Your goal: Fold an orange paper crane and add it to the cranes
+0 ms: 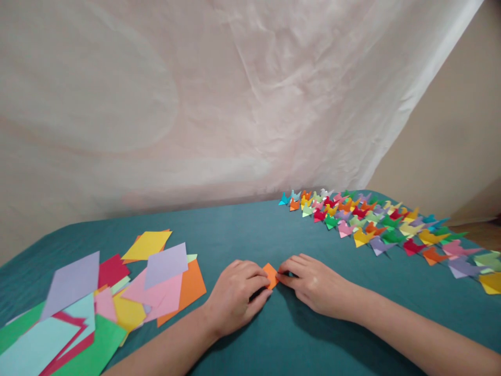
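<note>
Pinching orange paper (270,275) on teal cloth (242,230), white backdrop (235,104).

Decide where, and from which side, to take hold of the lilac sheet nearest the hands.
Pinch the lilac sheet at its right edge, coming from the right, beside the left hand on the orange folded paper. It lies flat, topmost, and that edge overlaps the orange sheet, so it probably lifts cleanly.

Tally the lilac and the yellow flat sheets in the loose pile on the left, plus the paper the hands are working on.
Lilac sheets: 2
Yellow sheets: 2 showing
Small orange folded paper, pinched between left hand and right hand: 1
Total: 5
</note>
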A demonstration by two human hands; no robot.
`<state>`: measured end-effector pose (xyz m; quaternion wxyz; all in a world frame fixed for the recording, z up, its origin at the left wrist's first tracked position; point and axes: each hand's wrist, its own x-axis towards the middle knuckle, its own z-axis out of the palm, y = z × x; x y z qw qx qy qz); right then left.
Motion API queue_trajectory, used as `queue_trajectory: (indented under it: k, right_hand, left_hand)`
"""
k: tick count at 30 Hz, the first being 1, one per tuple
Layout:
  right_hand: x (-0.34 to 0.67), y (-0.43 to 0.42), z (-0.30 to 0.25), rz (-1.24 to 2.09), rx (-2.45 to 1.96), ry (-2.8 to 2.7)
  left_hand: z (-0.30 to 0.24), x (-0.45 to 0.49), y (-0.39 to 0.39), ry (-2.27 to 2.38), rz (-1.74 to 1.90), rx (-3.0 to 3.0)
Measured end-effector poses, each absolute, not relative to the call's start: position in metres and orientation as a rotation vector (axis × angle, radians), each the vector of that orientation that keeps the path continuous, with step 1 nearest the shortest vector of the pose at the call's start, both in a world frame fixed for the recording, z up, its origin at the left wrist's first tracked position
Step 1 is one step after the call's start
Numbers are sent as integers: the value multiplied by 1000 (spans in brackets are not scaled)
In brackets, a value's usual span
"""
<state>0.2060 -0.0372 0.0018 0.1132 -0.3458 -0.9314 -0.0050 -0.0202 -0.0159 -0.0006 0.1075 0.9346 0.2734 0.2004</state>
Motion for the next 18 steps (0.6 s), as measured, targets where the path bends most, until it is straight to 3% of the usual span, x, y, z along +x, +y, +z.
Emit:
queue_trajectory:
  k: [9,18]
  right_hand:
    - [207,-33,-12,217,-1005,-2512]
    - [203,-37,-15,89,-952,-2524]
  left_hand:
    - [-2,-18,-17,831,607,2724]
    - [-4,-19,-11,885,625,2696]
